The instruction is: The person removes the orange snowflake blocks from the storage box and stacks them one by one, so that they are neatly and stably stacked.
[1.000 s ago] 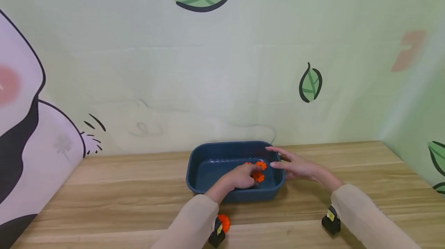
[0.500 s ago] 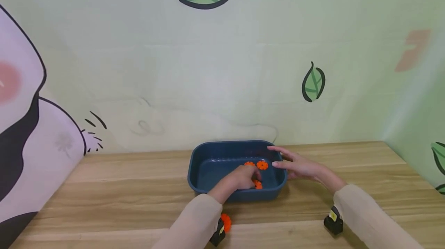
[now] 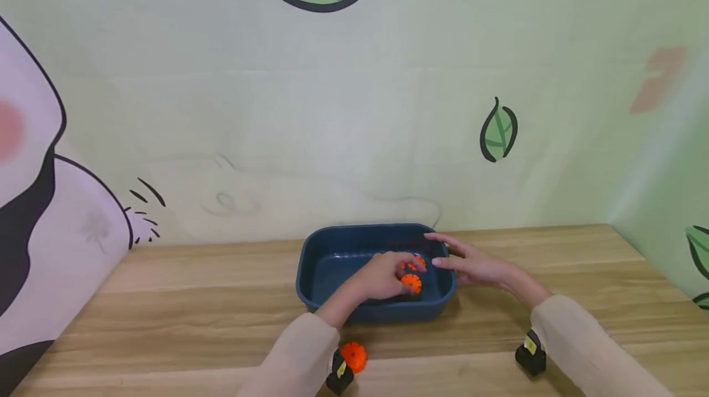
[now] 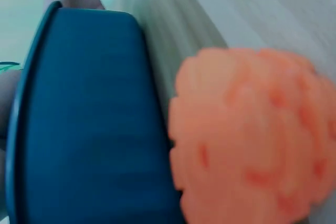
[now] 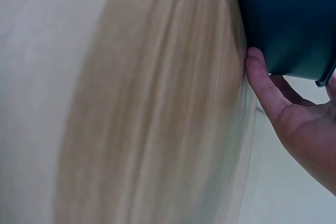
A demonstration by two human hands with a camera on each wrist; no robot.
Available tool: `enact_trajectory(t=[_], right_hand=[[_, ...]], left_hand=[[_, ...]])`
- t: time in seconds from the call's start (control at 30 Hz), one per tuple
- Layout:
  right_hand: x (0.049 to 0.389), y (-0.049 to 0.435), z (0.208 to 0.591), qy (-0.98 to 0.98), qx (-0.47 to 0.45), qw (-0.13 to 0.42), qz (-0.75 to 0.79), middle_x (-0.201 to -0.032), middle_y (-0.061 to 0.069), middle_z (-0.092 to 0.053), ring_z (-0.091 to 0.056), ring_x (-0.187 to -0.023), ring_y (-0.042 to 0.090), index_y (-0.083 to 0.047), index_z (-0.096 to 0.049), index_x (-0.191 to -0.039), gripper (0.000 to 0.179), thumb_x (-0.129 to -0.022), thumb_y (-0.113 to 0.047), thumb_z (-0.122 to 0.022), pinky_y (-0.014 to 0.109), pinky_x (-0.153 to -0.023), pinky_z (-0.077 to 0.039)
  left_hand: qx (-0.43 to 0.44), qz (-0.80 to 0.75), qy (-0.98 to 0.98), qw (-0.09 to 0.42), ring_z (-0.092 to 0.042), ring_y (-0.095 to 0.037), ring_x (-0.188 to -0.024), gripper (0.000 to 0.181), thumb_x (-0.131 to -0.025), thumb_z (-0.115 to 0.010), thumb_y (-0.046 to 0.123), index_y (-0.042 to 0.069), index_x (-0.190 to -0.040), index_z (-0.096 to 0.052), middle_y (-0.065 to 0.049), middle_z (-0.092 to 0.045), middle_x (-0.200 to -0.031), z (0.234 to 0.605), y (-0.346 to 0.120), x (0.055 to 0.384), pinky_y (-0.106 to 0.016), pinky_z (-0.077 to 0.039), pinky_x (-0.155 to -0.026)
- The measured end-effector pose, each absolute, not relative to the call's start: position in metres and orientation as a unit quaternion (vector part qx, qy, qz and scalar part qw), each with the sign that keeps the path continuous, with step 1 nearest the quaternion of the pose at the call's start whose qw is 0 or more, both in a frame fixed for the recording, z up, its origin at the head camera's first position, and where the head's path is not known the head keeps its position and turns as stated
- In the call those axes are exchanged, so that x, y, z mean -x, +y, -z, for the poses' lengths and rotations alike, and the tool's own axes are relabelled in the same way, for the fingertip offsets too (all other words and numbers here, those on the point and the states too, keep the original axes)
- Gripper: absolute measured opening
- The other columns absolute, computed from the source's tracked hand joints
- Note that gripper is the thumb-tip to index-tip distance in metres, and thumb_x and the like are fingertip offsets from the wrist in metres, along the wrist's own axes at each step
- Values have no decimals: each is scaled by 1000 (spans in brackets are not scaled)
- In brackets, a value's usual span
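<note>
A dark blue plastic bin (image 3: 338, 274) stands on the wooden table, with several small orange notched discs (image 3: 421, 263) inside its right half. My left hand (image 3: 382, 277) reaches over the near rim into the bin. An orange disc (image 3: 412, 283) sits between its thumb and fingers, apparently pinched; the contact is partly hidden. My right hand (image 3: 476, 263) holds the bin's right end, thumb over the rim and other fingers along the outside. In the right wrist view, a fingertip (image 5: 255, 56) of that hand touches the bin's outer wall near its base.
Another orange disc (image 3: 354, 357) is below my left sleeve in the head view and looms large in the left wrist view. Black wrist cameras (image 3: 532, 354) hang under both sleeves. A printed cloth backdrop (image 3: 310, 114) rises behind the wooden table (image 3: 210, 298).
My left hand dips toward the near side of the bin, then comes back up, with the orange disc again showing between thumb and fingers. The right hand keeps its place on the bin.
</note>
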State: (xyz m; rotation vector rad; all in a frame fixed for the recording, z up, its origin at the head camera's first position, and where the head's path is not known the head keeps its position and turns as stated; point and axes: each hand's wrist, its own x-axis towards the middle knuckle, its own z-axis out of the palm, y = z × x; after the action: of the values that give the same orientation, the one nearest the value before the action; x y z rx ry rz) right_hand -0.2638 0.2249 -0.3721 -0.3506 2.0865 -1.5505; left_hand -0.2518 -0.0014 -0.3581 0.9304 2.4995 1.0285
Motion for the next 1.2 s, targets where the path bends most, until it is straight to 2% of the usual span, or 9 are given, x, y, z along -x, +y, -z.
enact_trajectory(t=[0.13,0.3,0.53,0.9,1.03,1.2], right_hand=[[264,225,372,770,129,255,570,-148,23,0,-38,-120,44,-18,-19,-145,66,-91,-27,-55,49,-85,-47],[264,225,372,772,125,251,570,-148,24,0,-37,-121,45,-18,-20,-145,66,-91,-27,-56,49,-84,-47],[264,224,372,779,113,248,564,-149,23,1,-31,-124,47,-20,-22,-144,65,-90,-28,-57,48,-85,-47],[265,224,372,778,109,248,567,-148,24,3,-30,-124,48,-19,-20,-145,66,-90,-29,-56,48,-85,-47],[265,224,372,781,110,248,563,-148,25,3,-29,-124,48,-18,-20,-145,68,-90,-30,-57,47,-85,-47],[265,223,374,778,112,250,566,-148,25,4,-30,-124,48,-18,-20,-145,68,-90,-30,-58,47,-84,-47]], left_hand=[[-287,-434,836,175,-60,-21,-64,27,-83,-63,2,9,-108,-64,-6,-65,-74,351,-11,246,-23,-46,-54],[-265,-477,818,184,-64,-25,-69,26,-81,-65,5,8,-107,-65,-8,-67,-75,343,-26,241,-31,-50,-56],[-236,-474,829,181,-58,-19,-66,34,-73,-75,7,11,-106,-66,-3,-64,-83,337,-40,238,-28,-51,-60],[-254,-446,844,157,-56,-16,-78,33,-71,-78,20,12,-101,-66,1,-62,-91,330,-60,215,-27,-49,-69],[-268,-444,838,167,-56,-15,-83,31,-71,-78,21,14,-99,-65,3,-62,-91,330,-69,202,-27,-48,-75],[-272,-449,829,194,-57,-15,-85,31,-71,-78,20,15,-99,-65,5,-62,-91,332,-81,187,-27,-49,-74]])
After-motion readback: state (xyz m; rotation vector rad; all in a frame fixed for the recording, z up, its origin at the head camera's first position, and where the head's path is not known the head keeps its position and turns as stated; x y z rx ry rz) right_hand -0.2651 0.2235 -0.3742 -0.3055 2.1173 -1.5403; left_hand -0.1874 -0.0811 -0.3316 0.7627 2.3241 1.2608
